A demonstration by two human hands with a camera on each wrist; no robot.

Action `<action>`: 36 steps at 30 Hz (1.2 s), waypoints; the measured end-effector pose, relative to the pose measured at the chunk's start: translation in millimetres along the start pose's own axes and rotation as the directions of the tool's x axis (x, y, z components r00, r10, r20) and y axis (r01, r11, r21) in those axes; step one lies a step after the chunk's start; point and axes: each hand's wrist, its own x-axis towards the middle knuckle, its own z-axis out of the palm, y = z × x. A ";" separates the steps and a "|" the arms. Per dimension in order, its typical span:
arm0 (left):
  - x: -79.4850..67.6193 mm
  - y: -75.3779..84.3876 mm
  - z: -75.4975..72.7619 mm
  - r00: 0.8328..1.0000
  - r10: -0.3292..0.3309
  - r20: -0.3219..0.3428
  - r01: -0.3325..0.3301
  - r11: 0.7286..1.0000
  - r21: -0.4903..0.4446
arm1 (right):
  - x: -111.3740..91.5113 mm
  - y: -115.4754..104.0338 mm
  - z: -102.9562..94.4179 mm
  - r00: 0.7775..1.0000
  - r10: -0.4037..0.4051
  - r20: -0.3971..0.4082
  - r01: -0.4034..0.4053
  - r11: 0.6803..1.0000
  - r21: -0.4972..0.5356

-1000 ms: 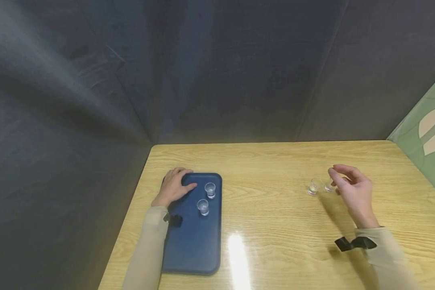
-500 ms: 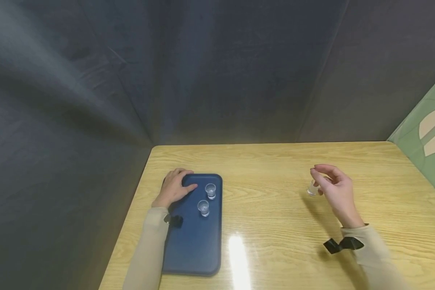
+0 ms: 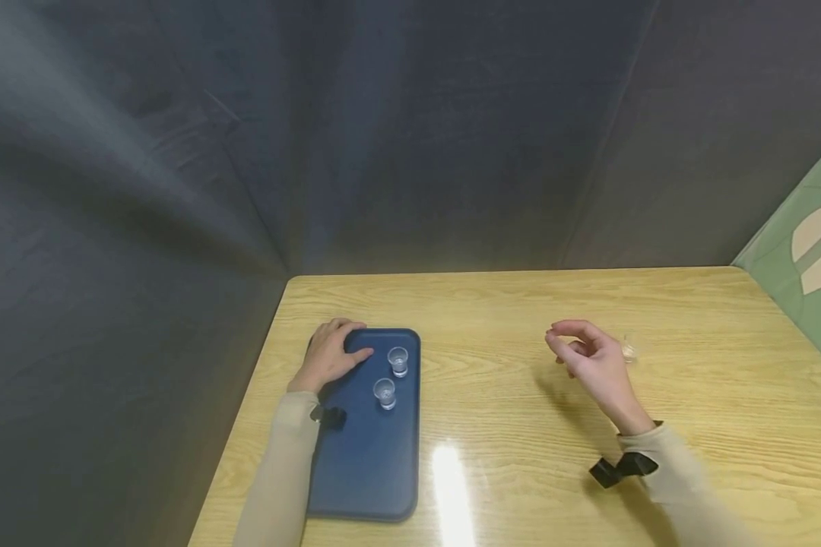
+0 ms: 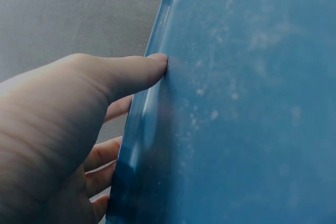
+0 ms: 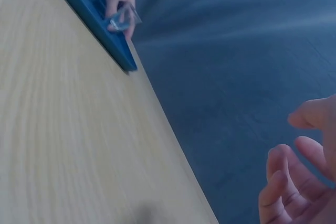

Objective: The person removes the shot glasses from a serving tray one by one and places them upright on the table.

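My left hand (image 3: pixel 330 355) holds the far left part of a blue tray (image 3: pixel 362 463). In the left wrist view, the thumb (image 4: pixel 142 72) lies over the tray's rim and the other fingers are outside it. Two small clear shot glasses stand upright on the tray, one glass (image 3: pixel 398 362) near the far right corner, the other glass (image 3: pixel 385 393) just nearer. My right hand (image 3: pixel 591 365) is above the table, right of the tray, fingers loosely bent. Nothing shows between its thumb and fingers (image 5: pixel 278 192). Another clear glass (image 3: pixel 629 348) stands behind it, partly covered.
The wooden table (image 3: pixel 506 425) runs to a dark fabric curtain (image 3: pixel 451 152) at the back and left. A green and beige patterned panel (image 3: pixel 814 258) stands at the right. Black cameras are strapped to both wrists.
My right hand has moved left across the two glasses on the table; one is visible now, and the other is out of sight, perhaps behind the hand. The left hand and tray stay put.
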 end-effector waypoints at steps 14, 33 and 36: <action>0.9 -1.3 0.6 1.000 0.000 0.010 0.000 1.000 0.005 | -9.2 4.4 48.4 0.986 -0.046 0.159 0.073 0.982 -0.172; 0.4 2.3 -2.2 0.999 -0.042 0.030 0.042 0.999 -0.002 | -19.4 0.4 99.8 0.944 -0.065 0.323 0.108 0.987 -0.115; 1.1 2.0 -1.8 0.999 -0.045 0.031 0.045 0.999 -0.006 | -19.5 -2.1 107.4 0.937 -0.052 0.346 0.096 0.989 -0.111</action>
